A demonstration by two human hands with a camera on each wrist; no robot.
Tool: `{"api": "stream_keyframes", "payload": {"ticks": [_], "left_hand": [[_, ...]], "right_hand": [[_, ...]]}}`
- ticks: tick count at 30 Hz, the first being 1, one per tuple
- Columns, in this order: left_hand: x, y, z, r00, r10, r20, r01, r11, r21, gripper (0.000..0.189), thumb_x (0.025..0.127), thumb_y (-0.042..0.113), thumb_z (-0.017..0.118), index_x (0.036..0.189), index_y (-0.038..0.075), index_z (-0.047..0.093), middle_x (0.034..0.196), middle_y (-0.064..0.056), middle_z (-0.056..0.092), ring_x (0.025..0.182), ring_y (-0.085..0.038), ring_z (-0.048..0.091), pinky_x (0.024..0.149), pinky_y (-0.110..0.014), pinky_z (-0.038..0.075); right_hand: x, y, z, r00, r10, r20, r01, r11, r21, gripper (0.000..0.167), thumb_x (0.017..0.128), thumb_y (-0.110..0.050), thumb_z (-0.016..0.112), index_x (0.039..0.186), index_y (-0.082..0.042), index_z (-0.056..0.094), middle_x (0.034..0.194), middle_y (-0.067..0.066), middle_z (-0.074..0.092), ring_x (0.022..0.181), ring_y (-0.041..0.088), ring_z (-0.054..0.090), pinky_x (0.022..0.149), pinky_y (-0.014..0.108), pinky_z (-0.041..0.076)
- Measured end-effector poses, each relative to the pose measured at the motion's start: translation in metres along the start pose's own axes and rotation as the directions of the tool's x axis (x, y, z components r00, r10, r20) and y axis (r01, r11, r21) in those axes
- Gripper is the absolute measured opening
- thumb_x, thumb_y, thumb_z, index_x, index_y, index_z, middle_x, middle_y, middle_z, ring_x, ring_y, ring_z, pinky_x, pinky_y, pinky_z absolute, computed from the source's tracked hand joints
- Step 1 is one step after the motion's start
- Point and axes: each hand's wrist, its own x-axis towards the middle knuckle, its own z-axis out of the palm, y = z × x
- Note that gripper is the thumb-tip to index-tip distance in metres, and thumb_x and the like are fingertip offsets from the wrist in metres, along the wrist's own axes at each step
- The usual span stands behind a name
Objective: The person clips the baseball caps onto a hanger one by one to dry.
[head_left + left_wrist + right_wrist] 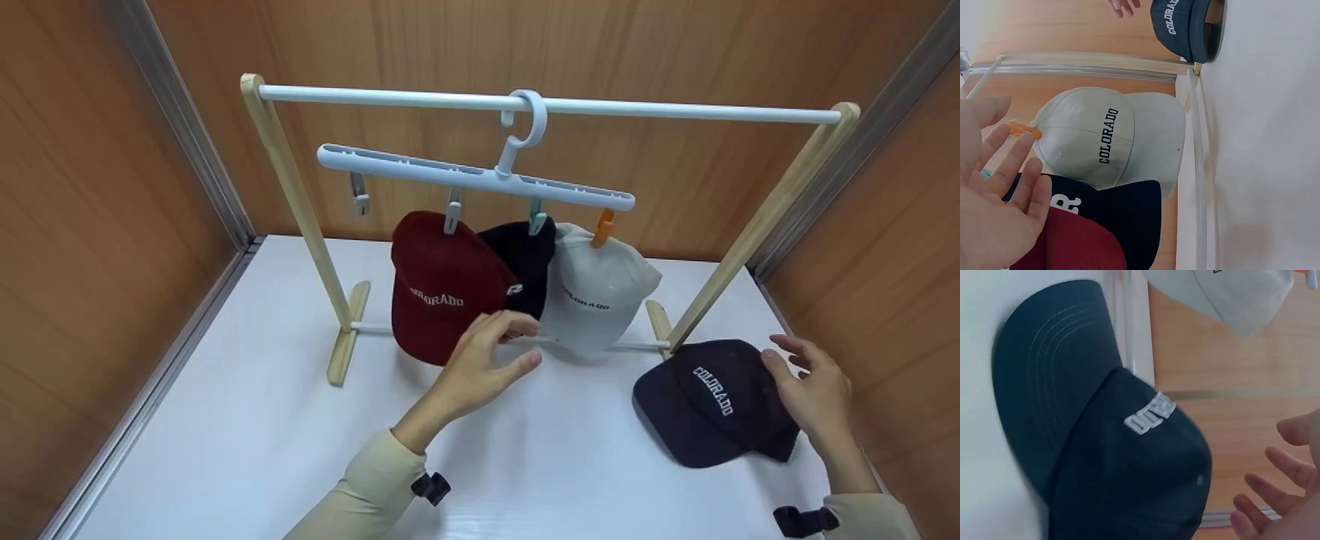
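Note:
A dark navy cap with white COLORADO lettering sits on the white table at the right. My right hand hovers at its crown with fingers loosely bent; the right wrist view shows a gap between fingertips and cap. My left hand, thumb and fingers spread around nothing, is in front of the hanging caps. From a light-blue clip hanger hang a dark red cap, a black cap partly behind it, and a white cap held by an orange clip.
The hanger hooks over the white rail of a rack with wooden legs. A grey clip at the hanger's left end holds nothing. A low white crossbar joins the legs. Wooden panels enclose the table.

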Motion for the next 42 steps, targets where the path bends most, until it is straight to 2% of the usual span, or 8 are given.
{"api": "stream_keyframes", "payload": {"ticks": [5,8,11,19,25,29,36,42], "left_hand": [[0.002,-0.002,0.008,0.999,-0.034,0.003,0.034,0.999,-0.004,0.034,0.098,0.021,0.079,0.129,0.014,0.067,0.124,0.004,0.071,0.120,-0.021,0.060,0.104,-0.034,0.051],[0.003,-0.003,0.014,0.999,-0.051,0.012,0.051,0.999,-0.012,0.034,0.099,0.022,0.078,0.130,0.015,0.067,0.125,0.006,0.070,0.121,-0.019,0.059,0.105,-0.034,0.051],[0.005,-0.002,0.021,0.999,-0.052,0.015,0.052,0.999,-0.015,0.033,0.099,0.023,0.078,0.129,0.017,0.067,0.126,0.004,0.070,0.121,-0.018,0.058,0.106,-0.037,0.051],[0.010,0.003,0.045,0.995,-0.085,0.052,0.083,0.996,0.029,0.037,0.098,0.027,0.079,0.133,0.020,0.067,0.130,0.007,0.070,0.123,-0.013,0.058,0.108,-0.038,0.047],[0.011,0.004,0.059,0.992,-0.097,0.076,0.096,0.995,0.017,0.039,0.099,0.026,0.078,0.136,0.021,0.067,0.135,0.010,0.068,0.129,-0.010,0.056,0.119,-0.039,0.040],[0.011,0.002,0.066,0.992,-0.098,0.083,0.096,0.995,0.021,0.039,0.099,0.026,0.078,0.136,0.021,0.066,0.135,0.011,0.068,0.132,-0.009,0.057,0.129,-0.044,0.026],[0.011,-0.002,0.077,0.990,-0.121,0.078,0.120,0.993,0.019,0.038,0.100,0.027,0.077,0.135,0.022,0.066,0.134,0.011,0.069,0.131,-0.008,0.057,0.130,-0.044,0.024],[0.014,-0.004,0.088,0.986,-0.142,0.083,0.143,0.990,-0.002,0.037,0.100,0.028,0.077,0.134,0.023,0.066,0.134,0.011,0.068,0.129,-0.008,0.056,0.116,-0.036,0.042]], "right_hand": [[0.001,0.023,0.002,0.997,0.066,0.030,-0.066,0.998,-0.003,0.046,0.106,-0.026,0.061,0.143,0.002,0.059,0.142,0.026,0.058,0.119,0.035,0.054,0.097,0.039,0.037],[0.003,0.034,0.004,0.994,0.090,0.058,-0.091,0.996,0.013,0.050,0.107,-0.026,0.059,0.146,0.004,0.054,0.143,0.029,0.055,0.126,0.047,0.053,0.102,0.051,0.034],[0.005,0.042,0.005,0.985,0.133,0.113,-0.136,0.991,0.020,0.057,0.108,-0.032,0.056,0.151,0.004,0.048,0.147,0.032,0.050,0.131,0.052,0.051,0.104,0.056,0.035],[0.013,0.055,0.006,0.946,0.226,0.231,-0.236,0.972,0.016,0.070,0.111,-0.046,0.047,0.161,0.002,0.035,0.158,0.035,0.042,0.147,0.054,0.038,0.116,0.065,0.032],[0.017,0.057,0.008,0.919,0.263,0.293,-0.277,0.961,0.006,0.075,0.111,-0.053,0.041,0.160,0.003,0.034,0.158,0.036,0.040,0.147,0.053,0.035,0.115,0.060,0.033],[0.021,0.060,0.006,0.890,0.303,0.341,-0.319,0.948,-0.009,0.083,0.109,-0.060,0.038,0.159,0.006,0.033,0.160,0.037,0.035,0.148,0.054,0.033,0.119,0.063,0.031],[0.030,0.061,0.002,0.814,0.383,0.436,-0.419,0.908,-0.016,0.097,0.107,-0.068,0.030,0.161,0.012,0.020,0.165,0.040,0.017,0.153,0.057,0.021,0.123,0.068,0.025],[0.035,0.061,0.004,0.821,0.376,0.429,-0.441,0.895,0.059,0.088,0.109,-0.061,0.033,0.161,0.009,0.025,0.168,0.036,0.020,0.154,0.050,0.024,0.124,0.061,0.027]]}}
